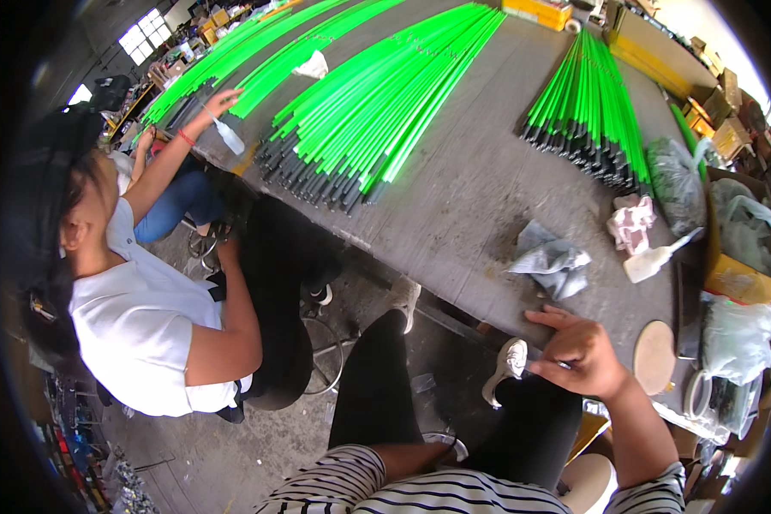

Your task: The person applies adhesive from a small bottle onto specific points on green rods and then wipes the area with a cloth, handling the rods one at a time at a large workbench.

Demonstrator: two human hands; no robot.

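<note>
My right hand (581,353) hovers at the table's near edge, its forefinger stretched out and the other fingers loosely bent. I see no object in it, though a small glint shows by the fingers. Just beyond it lies a crumpled grey cloth (550,259). Of my left arm, only the striped sleeve and forearm (407,460) show over my lap; its hand is hidden. A large fan of green rods (385,103) with black ends lies ahead. Another bundle of green rods (587,111) lies to the right. A white squeeze bottle (660,259) rests beside a pinkish crumpled cloth (632,224).
At my left sits a co-worker (146,343), one arm reaching toward more green rods (231,68). A round tan disc (654,357) and a tape roll (698,394) lie at the right edge. Clear plastic bags (739,334) and a yellow carton (743,276) crowd that side.
</note>
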